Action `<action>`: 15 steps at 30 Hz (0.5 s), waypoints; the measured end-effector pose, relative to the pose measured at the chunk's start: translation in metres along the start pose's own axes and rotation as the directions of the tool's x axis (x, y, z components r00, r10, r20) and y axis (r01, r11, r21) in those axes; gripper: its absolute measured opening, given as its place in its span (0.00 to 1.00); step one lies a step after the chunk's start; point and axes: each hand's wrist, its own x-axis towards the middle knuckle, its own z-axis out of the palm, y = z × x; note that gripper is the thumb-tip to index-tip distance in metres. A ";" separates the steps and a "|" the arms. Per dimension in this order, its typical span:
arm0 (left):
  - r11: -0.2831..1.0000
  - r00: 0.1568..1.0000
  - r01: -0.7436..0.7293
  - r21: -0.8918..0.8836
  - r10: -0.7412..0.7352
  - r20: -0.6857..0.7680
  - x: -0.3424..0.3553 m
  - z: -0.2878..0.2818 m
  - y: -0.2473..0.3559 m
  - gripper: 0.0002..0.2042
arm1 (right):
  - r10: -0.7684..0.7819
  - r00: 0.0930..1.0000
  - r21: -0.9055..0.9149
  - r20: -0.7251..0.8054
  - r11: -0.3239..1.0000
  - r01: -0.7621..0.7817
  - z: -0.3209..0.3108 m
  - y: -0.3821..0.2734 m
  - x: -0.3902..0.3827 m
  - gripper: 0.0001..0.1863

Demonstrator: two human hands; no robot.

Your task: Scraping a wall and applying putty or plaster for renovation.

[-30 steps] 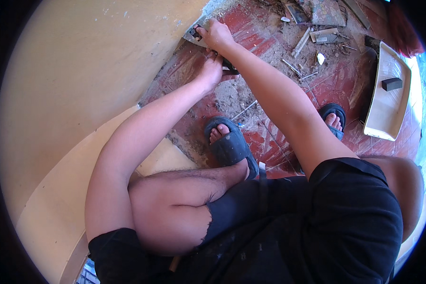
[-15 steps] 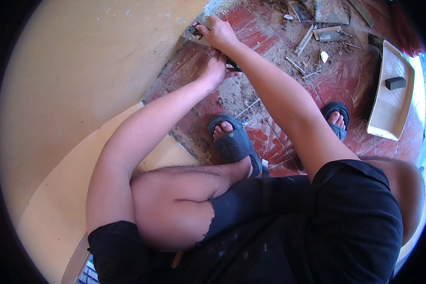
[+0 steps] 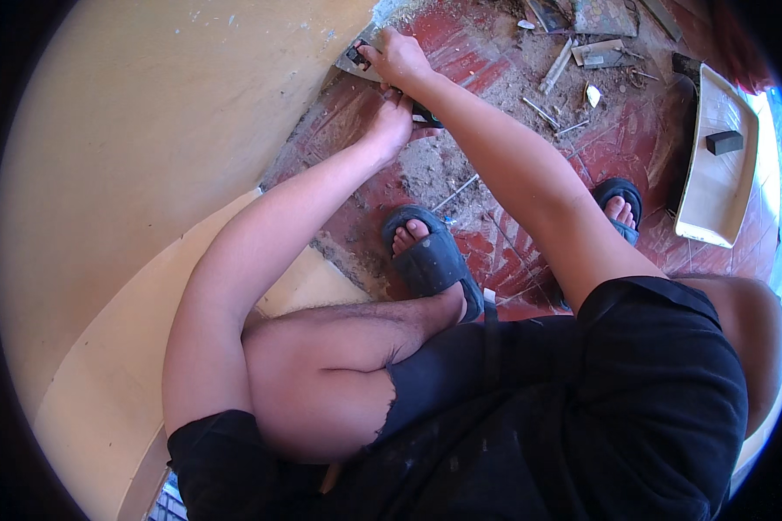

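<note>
Low at the wall's foot, both my hands are on a dark tool with a flat grey metal plate (image 3: 354, 61); its exact kind is mostly hidden. My right hand (image 3: 400, 59) closes over its far part, beside the plate and a small black fitting. Nearer to me, my left hand (image 3: 391, 122) wraps around the tool's dark body, whose end (image 3: 424, 116) shows by my right forearm. The plate lies close against the bottom of the yellowish wall (image 3: 165, 113), where a pale, chipped patch (image 3: 389, 10) shows.
Dust and rubble (image 3: 434, 165) cover the red tiled floor (image 3: 530, 247). Broken strips (image 3: 558, 65) and scraps (image 3: 604, 54) lie at the far right. A cream tray (image 3: 712, 191) holds a dark block (image 3: 725, 141). My sandalled feet (image 3: 434, 260) stand near the rubble.
My hands stay on the tool at the wall's foot, with the right hand shifted very slightly. A little more of the metal plate shows. The whole view has moved slightly.
</note>
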 end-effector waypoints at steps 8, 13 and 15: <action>0.999 0.999 -0.022 -0.031 0.023 0.024 0.003 0.001 0.002 0.17 | -0.035 0.997 0.121 0.064 0.992 0.027 -0.013 -0.008 -0.007 0.23; 1.000 1.000 -0.019 -0.020 0.019 0.001 -0.001 0.005 0.006 0.16 | -0.044 0.997 -0.024 -0.062 0.999 0.042 -0.005 0.001 -0.001 0.24; 1.000 1.000 -0.008 -0.018 0.008 0.005 -0.005 0.003 0.008 0.16 | -0.057 0.996 -0.083 -0.067 0.995 0.051 -0.005 -0.005 -0.004 0.24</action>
